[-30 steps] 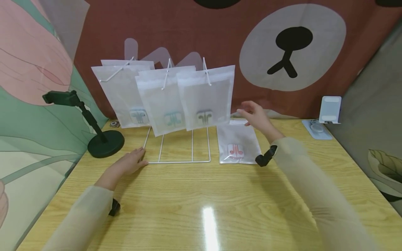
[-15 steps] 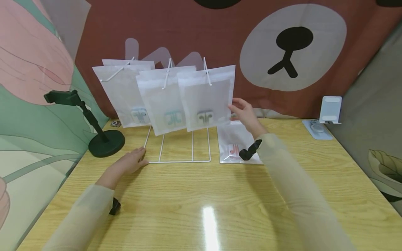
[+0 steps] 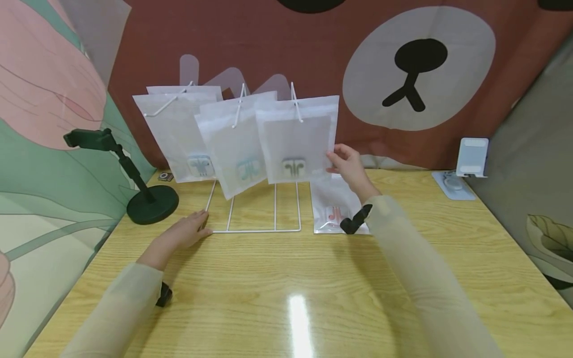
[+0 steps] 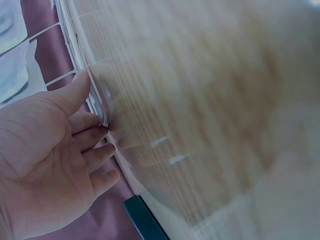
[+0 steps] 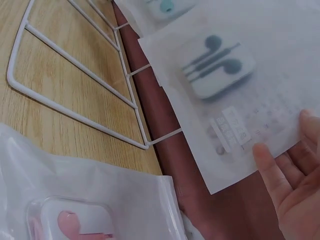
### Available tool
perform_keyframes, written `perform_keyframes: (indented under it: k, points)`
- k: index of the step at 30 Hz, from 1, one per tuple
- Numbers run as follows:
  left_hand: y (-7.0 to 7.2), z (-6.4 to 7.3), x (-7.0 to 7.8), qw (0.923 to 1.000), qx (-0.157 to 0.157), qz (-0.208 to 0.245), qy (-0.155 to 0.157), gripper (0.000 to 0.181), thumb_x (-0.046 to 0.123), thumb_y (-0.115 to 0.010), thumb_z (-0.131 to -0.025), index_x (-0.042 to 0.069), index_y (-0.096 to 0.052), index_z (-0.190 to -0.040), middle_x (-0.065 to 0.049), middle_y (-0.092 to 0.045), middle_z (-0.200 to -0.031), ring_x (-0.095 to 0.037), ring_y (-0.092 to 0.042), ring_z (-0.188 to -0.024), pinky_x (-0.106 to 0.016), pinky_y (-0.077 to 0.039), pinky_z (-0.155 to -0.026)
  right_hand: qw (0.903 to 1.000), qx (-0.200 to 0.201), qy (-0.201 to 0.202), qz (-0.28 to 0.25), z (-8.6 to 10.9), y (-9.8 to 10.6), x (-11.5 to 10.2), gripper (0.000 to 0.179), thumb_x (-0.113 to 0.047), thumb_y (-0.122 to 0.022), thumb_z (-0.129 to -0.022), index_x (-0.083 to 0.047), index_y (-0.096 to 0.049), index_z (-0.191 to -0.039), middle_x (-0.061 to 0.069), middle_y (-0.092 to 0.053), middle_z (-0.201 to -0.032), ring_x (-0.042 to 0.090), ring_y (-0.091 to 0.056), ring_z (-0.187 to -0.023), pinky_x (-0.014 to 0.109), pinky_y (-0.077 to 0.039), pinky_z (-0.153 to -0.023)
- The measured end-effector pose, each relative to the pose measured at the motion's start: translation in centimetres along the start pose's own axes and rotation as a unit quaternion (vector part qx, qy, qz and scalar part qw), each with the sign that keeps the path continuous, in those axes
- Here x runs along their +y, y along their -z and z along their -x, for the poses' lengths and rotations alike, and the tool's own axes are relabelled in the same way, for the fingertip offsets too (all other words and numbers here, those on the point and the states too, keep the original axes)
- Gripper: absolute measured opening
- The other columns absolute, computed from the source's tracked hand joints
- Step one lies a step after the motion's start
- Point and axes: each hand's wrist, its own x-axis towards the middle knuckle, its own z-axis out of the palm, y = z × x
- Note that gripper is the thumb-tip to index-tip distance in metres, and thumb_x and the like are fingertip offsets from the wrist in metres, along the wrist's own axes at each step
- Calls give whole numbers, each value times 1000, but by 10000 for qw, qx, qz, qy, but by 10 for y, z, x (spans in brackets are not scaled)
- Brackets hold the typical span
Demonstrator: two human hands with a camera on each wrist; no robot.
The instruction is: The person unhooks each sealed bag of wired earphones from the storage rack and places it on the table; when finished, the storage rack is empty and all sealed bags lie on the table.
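Observation:
My right hand (image 3: 353,169) is at the lower right edge of the rightmost hanging zip bag (image 3: 297,141), its thumb and fingers pinching that edge. Dark-coloured earphones in a case (image 5: 217,65) show through the frosted front. To its left hang a bag with teal earphones (image 3: 237,149) and one with blue earphones (image 3: 179,134), each on a white hook. My left hand (image 3: 185,231) rests on the table with its fingertips at the front left corner of the white wire rack (image 3: 255,231); in the left wrist view its fingers (image 4: 102,157) lie loosely extended.
A bag with pink earphones (image 3: 327,199) lies on the table to the rack's right, partly under the right forearm. A black phone stand (image 3: 152,204) is on the left. Farther right stands a light blue phone holder (image 3: 470,159). A printed cloth (image 3: 304,44) hangs behind.
My right hand has moved left to the rightmost bag's edge. That bag has shifted slightly right with its lower edge raised, and the middle bag tilts more. The left hand stays in place.

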Motion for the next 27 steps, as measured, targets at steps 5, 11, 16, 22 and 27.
perform_keyframes:
  k: [5, 11, 16, 22, 27]
  points:
    - [0, 0, -1, 10000, -26, 24, 13, 63, 28, -46, -97, -15, -24, -137, -34, -20, -142, -47, -18, -130, -58, -16, -103, 9999, 90, 69, -129, 4, 0, -1, 27, -15, -60, -91, 3, -60, -111, 7, -59, -98, 14, -57, -77, 32, -54, -68]
    - [-1, 1, -2, 10000, -37, 53, 2, 63, 27, -46, -98, -15, -23, -138, -34, -18, -142, -48, -17, -130, -59, -15, -103, 9997, 157, 131, -164, 8, 1, -1, 26, -14, -61, -90, 5, -61, -108, 6, -59, -91, 12, -57, -68, 29, -54, -63]
    - [-1, 0, -2, 9999, -56, 88, 6, 63, 27, -46, -98, -15, -22, -138, -34, -18, -143, -48, -16, -130, -59, -15, -103, 9997, 200, 131, -4, 14, 5, -2, 27, -18, -61, -90, 3, -61, -108, 5, -58, -91, 12, -57, -69, 27, -54, -64]
    - [-2, -2, -4, 10000, -46, 69, 7, 63, 27, -46, -98, -15, -23, -138, -33, -18, -143, -48, -17, -130, -59, -16, -103, 9993, 309, 209, 100, 24, 7, -7, 27, -18, -62, -90, 3, -62, -107, 6, -58, -88, 12, -57, -69, 28, -54, -62]
    - [-3, -1, -4, 10000, 9, 54, -49, 63, 28, -46, -98, -15, -24, -138, -33, -19, -142, -49, -18, -129, -59, -17, -102, 9989, 268, 380, -50, 33, 7, -9, 22, -13, -62, -89, 4, -61, -102, 2, -57, -82, 10, -57, -65, 27, -54, -60]
